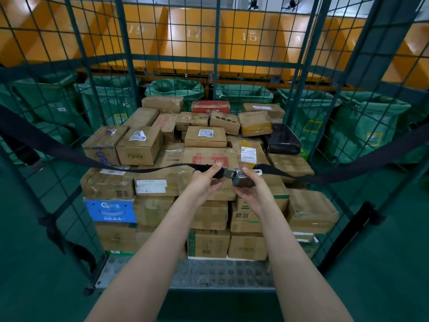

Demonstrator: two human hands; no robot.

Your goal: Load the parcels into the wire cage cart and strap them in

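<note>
Strap ends held together across the open front of the loaded wire cage cart.

Parcels, mostly brown cartons with one blue box at lower left, are stacked inside the cart on its studded deck. The left hand pinches the black strap just behind its metal tongue. The right hand grasps the metal buckle from below, thumb on top. The tongue meets the buckle mouth; whether it is latched cannot be told. Both strap halves run outward to the side panels. Green sacks stand beyond the rear mesh.
</note>
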